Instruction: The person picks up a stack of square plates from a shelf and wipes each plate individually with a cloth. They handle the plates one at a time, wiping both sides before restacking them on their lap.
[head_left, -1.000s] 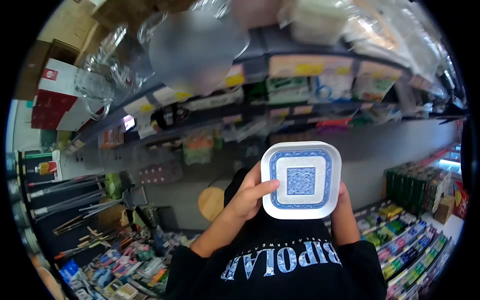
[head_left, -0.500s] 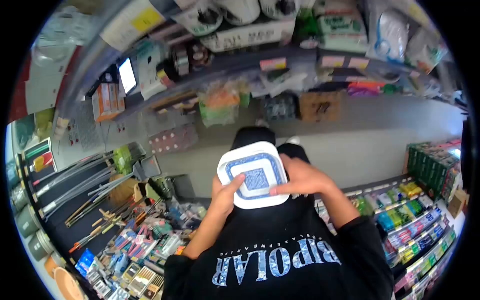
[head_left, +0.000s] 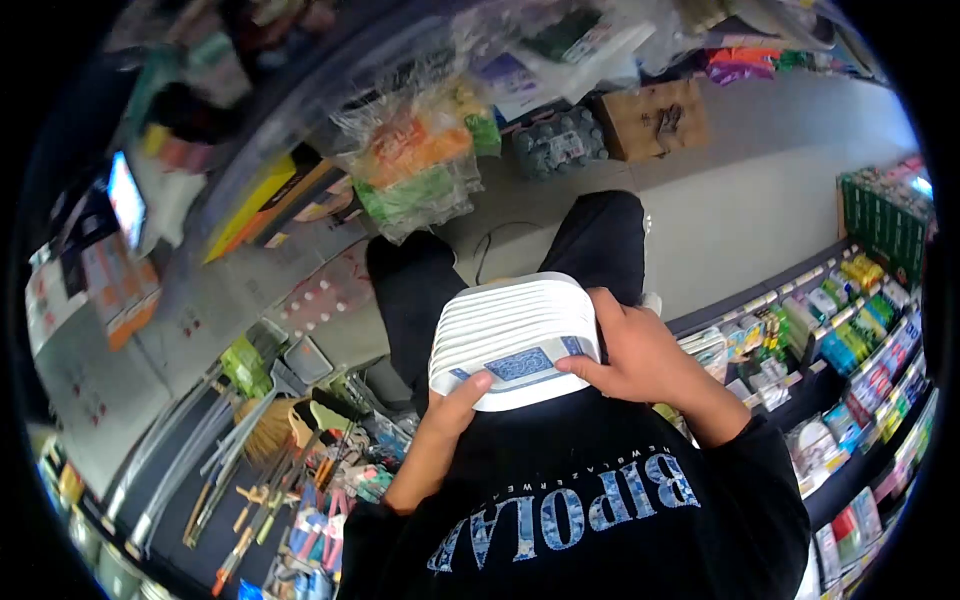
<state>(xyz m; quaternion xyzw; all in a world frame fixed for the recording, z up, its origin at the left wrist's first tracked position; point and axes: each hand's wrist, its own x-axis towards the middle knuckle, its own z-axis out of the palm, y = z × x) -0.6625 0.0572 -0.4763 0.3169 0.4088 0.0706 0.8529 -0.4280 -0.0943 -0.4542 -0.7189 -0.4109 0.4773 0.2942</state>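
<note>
A stack of white, square-cornered plates is tilted in front of my body. Their layered rims face up, and a blue patterned square shows on the near plate. My left hand grips the stack's near left corner, its thumb on the patterned face. On the right side, my right hand holds the stack with its thumb pressed on the near face. Most fingers of both hands are hidden behind the plates.
Bagged goods hang from the shelf ahead. A cardboard box and packed bottles sit on the floor. Brooms and long handles lie at left. Shelves of packets stand at right. A lit phone screen is upper left.
The plates have tipped, so their stacked rims now show instead of the flat patterned face. Both hands keep hold. My view has shifted, and my legs show more, spread apart.
</note>
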